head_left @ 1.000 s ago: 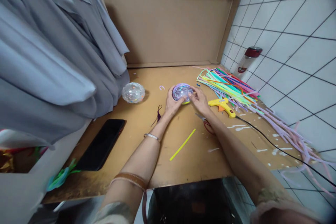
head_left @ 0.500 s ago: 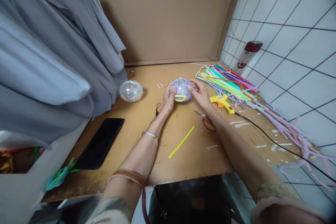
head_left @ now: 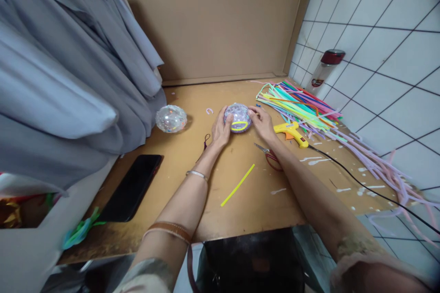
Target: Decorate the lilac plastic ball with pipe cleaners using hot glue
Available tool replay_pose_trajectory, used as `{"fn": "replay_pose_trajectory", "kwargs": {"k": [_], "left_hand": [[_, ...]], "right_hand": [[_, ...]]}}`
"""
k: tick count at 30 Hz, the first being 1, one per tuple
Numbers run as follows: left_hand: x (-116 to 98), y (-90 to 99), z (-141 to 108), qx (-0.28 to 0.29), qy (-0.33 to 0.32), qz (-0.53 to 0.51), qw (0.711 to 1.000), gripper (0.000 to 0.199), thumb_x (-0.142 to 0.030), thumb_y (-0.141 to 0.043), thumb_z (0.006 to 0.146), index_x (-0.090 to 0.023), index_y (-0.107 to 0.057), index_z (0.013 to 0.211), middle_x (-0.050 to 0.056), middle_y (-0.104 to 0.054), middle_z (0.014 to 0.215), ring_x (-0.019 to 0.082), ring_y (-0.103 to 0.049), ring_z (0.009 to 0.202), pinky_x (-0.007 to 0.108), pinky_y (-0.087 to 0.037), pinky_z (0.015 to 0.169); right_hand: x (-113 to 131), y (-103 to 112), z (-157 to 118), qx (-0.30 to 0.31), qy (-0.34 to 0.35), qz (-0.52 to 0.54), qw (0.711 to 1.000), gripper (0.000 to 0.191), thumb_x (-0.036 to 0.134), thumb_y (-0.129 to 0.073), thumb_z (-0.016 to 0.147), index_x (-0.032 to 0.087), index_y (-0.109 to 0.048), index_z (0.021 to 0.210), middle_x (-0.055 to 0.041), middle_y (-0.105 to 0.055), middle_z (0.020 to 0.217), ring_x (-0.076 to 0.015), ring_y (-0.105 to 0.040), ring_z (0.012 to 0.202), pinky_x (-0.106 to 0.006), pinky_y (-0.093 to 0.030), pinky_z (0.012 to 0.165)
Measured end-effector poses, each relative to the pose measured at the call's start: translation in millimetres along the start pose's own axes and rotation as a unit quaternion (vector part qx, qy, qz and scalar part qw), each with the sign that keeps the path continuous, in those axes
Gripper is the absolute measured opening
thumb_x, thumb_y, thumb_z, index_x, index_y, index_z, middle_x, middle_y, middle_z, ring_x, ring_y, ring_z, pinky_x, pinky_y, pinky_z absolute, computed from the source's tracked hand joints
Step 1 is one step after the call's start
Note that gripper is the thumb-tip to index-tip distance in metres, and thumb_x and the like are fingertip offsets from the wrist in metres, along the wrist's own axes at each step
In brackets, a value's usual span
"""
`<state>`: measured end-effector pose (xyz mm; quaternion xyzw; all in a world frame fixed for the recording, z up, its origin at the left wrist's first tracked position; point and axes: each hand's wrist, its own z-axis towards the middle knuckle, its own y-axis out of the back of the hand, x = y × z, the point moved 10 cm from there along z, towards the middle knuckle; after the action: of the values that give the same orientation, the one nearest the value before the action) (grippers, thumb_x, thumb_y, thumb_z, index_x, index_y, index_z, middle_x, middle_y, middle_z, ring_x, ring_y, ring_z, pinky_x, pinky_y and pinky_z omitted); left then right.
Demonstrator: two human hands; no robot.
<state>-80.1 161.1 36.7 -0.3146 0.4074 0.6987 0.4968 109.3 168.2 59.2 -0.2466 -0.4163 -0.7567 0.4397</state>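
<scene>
From afar I see left hand [head_left: 221, 130] and right hand [head_left: 262, 124] half-curled, gripping purple ball [head_left: 237, 116], table [head_left: 264, 213] beneath it, cardboard [head_left: 213, 23] behind, tiled wall [head_left: 385, 94] right.

A tan bench [head_left: 254, 215], its front edge worn and dark at left, bears a scatter of craft supplies. A black smartphone [head_left: 133, 187] lies near the left side, a green and blue bundle [head_left: 80, 231] beside it at the corner. A clear, speckled ball [head_left: 171, 119] sits farther back, left of a small pink curl [head_left: 209, 111]. A dark looped cord [head_left: 206, 141] and a straight yellow pipe cleaner [head_left: 238, 185] lie toward the middle. At right are red-handled scissors [head_left: 271, 160], a yellow glue gun [head_left: 292, 133], whitish streaks [head_left: 316, 162] and a heap of multicolored pipe cleaners [head_left: 299, 107] trailing over the edge.
</scene>
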Motion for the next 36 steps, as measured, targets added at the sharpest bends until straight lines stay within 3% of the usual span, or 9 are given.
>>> {"fn": "replay_pose_trajectory", "kwargs": {"k": [9,16,36], "left_hand": [[8,-10.0,3,0.026,0.007,-0.020,0.999,0.080,-0.081,-0.047,0.085,-0.022,-0.055,0.140,0.016,-0.058,0.147,0.033,-0.052,0.138,0.050,-0.035,0.121],[20,-5.2,7,-0.017,0.039,-0.093,0.995,0.089,-0.086,-0.041,0.083,-0.021,-0.050,0.144,0.017,-0.048,0.156,0.032,-0.041,0.149,0.049,-0.033,0.123],[16,-6.3,7,-0.003,0.031,-0.095,0.995,0.086,-0.084,-0.042,0.084,-0.020,-0.053,0.140,0.018,-0.052,0.152,0.031,-0.044,0.147,0.046,-0.035,0.122]], "right_hand": [[-1,-6,-7,0.016,0.023,-0.035,0.999,0.059,0.066,-0.044,0.095,0.021,-0.068,0.124,-0.0142,-0.069,0.117,-0.0276,-0.066,0.106,-0.046,-0.054,0.098],[-6,-6,-7,0.017,0.006,-0.039,0.999,0.069,0.072,-0.041,0.094,0.021,-0.060,0.136,-0.0166,-0.065,0.130,-0.0290,-0.064,0.114,-0.048,-0.051,0.103],[2,-2,-8,0.006,0.011,-0.036,0.999,0.062,0.068,-0.043,0.094,0.023,-0.063,0.132,-0.0156,-0.064,0.129,-0.0312,-0.062,0.119,-0.052,-0.050,0.105]]}}
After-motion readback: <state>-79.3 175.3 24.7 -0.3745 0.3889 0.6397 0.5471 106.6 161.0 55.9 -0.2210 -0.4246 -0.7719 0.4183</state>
